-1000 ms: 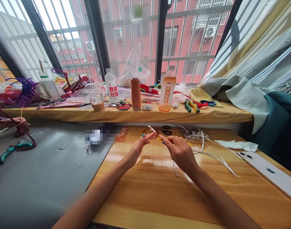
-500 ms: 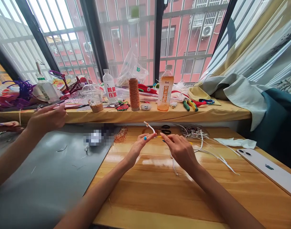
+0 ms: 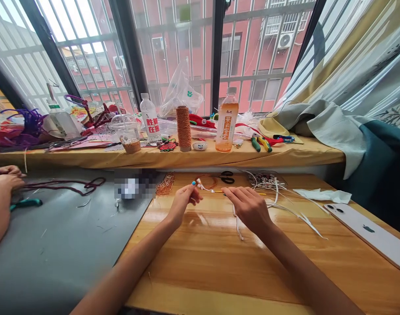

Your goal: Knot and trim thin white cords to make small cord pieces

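Both my hands meet over the far part of the wooden table point(image 3: 219, 262). My left hand point(image 3: 183, 202) pinches one end of a thin white strip point(image 3: 203, 187). My right hand point(image 3: 247, 205) has its fingers closed on the strip's other end, near a yellow-tipped stick. More white strips point(image 3: 285, 209) lie loose on the wood just right of my right hand. A coil of copper wire point(image 3: 207, 179) and black scissors point(image 3: 226, 176) lie beyond my fingers.
A phone point(image 3: 367, 234) lies face down at the right. The yellow-covered sill holds an orange drink bottle point(image 3: 226, 122), a copper thread spool point(image 3: 183, 129), a water bottle point(image 3: 150, 119), a plastic cup point(image 3: 129, 134) and pliers point(image 3: 261, 143). Another person's hand point(image 3: 3, 183) works purple cord on the grey table point(image 3: 65, 245).
My left hand has closed from flat fingers into a pinch and bent the white strip down. The other person's arm has drawn back to the left edge, leaving a cord on the grey table.
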Tool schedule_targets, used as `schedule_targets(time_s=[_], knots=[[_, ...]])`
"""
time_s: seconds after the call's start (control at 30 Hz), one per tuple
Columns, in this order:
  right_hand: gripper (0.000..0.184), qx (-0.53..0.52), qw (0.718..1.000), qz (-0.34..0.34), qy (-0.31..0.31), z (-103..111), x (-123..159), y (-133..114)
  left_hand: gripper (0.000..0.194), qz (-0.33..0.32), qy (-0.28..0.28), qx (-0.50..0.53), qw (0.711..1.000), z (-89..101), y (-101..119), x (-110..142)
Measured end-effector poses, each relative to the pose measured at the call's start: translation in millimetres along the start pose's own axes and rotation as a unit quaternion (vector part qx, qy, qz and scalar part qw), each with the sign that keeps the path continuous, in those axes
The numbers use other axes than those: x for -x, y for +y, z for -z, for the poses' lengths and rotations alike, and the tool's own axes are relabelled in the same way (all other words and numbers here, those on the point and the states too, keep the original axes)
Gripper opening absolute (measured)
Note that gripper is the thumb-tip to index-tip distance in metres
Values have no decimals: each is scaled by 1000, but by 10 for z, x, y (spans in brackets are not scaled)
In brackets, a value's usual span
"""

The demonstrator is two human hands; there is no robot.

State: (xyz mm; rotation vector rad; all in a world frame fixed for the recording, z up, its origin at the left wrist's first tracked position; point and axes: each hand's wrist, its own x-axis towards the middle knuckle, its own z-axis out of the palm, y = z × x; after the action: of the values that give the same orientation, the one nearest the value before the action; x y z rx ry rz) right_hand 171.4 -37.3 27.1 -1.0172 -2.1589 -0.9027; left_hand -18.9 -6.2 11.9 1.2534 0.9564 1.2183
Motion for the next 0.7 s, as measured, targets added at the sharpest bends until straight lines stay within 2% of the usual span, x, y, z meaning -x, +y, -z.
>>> schedule_targets(time_s=[0.03,0.1,0.2,0.27,0.47,0.7], knots=[[28,1,1000,4,12,13,-2,-5,41,39,7,1,999,16,-11,-20],[27,2,999,8,32,39,-8,-18,47,109,-17,-10,994,39,-27,-48],[28,5,999,10,41,63,-22,-42,52,153,-66,-20,986,50,-32,-66],[28,-3,999,28,34,62,-31,-56,50,135,-64,-8,989,55,-32,-74],[26,-73,994,78,-3,3,-26,-106,32,12,11,-18,1000,124,-53,-125],[23,-172,973,74,-137,-53,-23,-246,17,-89,-3,-51,995,180,-72,-151]])
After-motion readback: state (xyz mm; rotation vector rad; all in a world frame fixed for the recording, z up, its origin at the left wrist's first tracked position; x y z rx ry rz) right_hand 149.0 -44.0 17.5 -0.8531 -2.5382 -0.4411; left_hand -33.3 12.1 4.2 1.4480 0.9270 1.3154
